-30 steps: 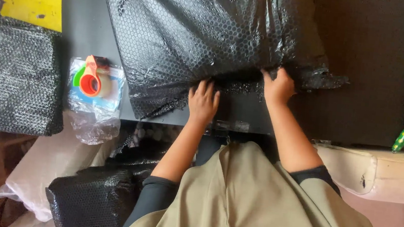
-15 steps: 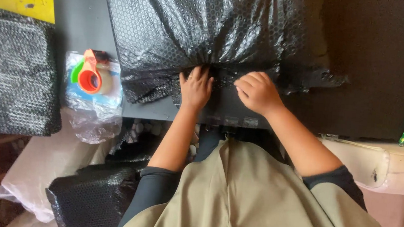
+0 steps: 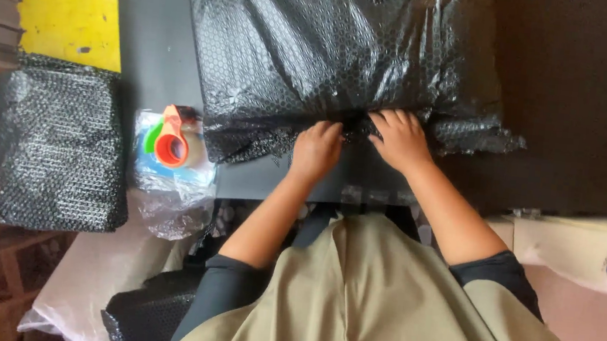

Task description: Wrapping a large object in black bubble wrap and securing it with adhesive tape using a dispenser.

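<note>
Both hands down on the wrap!
Left hand (image 3: 316, 149) and right hand (image 3: 398, 138) grip the near edge of the big black bubble-wrapped bundle (image 3: 329, 54), lying mid dark worktop (image 3: 584, 108), orange tape dispenser (image 3: 172, 143) left.

Bubble-wrap parcel (image 3: 330, 47): glossy black w/ honeycomb bubble pattern. Desk (image 3: 569, 107): matte black. Wrapped bundle (image 3: 53, 146) at side: black, same dotted texture. Tape dispenser (image 3: 171, 143): orange w/ green, on clear plastic. Board (image 3: 74, 11): yellow, small dark specks. Apron (image 3: 379, 311): khaki; sleeves black.
</note>
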